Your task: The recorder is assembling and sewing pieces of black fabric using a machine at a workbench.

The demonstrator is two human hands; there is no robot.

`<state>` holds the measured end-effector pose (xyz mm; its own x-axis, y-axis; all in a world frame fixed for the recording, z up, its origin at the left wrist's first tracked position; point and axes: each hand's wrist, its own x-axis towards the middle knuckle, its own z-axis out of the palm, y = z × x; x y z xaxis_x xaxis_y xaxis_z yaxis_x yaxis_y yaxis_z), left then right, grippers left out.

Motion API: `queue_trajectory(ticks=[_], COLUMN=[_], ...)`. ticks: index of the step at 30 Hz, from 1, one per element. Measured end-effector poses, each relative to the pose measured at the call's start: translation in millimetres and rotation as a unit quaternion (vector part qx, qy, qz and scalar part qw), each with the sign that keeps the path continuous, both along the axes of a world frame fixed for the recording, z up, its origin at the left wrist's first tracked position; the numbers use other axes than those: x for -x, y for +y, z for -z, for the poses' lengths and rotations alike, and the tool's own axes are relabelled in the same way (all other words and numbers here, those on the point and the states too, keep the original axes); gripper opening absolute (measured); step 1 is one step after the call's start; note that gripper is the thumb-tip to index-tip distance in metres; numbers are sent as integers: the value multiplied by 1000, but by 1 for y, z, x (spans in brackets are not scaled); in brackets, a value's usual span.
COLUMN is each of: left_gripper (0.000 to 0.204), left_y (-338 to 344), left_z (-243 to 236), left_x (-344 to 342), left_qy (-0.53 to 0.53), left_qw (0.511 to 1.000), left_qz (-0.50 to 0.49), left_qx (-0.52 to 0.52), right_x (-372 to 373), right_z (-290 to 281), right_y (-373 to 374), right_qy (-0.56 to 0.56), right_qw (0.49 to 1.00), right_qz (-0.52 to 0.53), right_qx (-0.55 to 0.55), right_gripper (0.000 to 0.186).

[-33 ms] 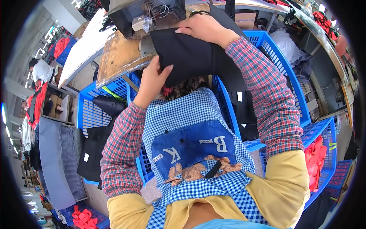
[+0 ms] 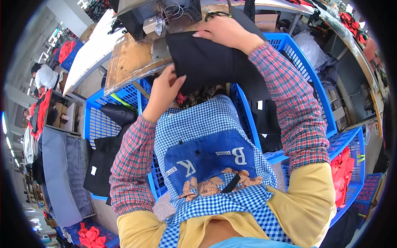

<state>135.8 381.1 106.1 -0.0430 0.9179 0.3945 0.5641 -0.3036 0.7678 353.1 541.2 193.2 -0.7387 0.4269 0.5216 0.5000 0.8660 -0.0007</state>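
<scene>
A folded piece of black fabric [image 2: 204, 62] spans the front edge of the wooden machine table [image 2: 132, 53] and hangs over my lap. My right hand [image 2: 227, 31] grips its upper edge, thumb near the fold and the other fingers partly hidden on the far side. At the left edge of the cloth, my left hand [image 2: 165, 87] has its thumb against the fabric and its fingertips curled at the border, partly out of sight. More black cloth [image 2: 252, 78] trails down under my right forearm. A dark machine housing [image 2: 157, 16] with loose wires stands just beyond the fabric.
Blue plastic baskets [image 2: 326, 107] flank me on both sides, with black pieces [image 2: 103, 165] in the left one. Red fabric [image 2: 341, 177] fills a basket at right. A white table [image 2: 89, 53] extends to the left, where a person [image 2: 44, 76] is farther off.
The black fabric and my right hand have shifted slightly to the right. My left hand sits a little lower, its fingertips nearer the fabric's edge.
</scene>
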Motion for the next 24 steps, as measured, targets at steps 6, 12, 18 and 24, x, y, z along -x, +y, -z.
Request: queue_trajectory(ticks=[6, 12, 18, 24], left_gripper=[37, 26, 22, 36], left_y=[-103, -116, -125, -176], left_z=[41, 109, 59, -54], left_x=[67, 140, 150, 3], left_qy=[267, 239, 201, -10], left_qw=[944, 930, 911, 982], left_qz=[-115, -245, -351, 176], left_qx=[155, 134, 79, -67], right_x=[-142, -331, -443, -406], right_z=[-11, -3, 60, 223], right_y=[-20, -19, 6, 3], right_qy=[96, 353, 588, -52], right_qw=[990, 873, 636, 779], right_qz=[98, 308, 500, 623], right_qx=[23, 139, 1, 48], right_gripper=[32, 38, 36, 27])
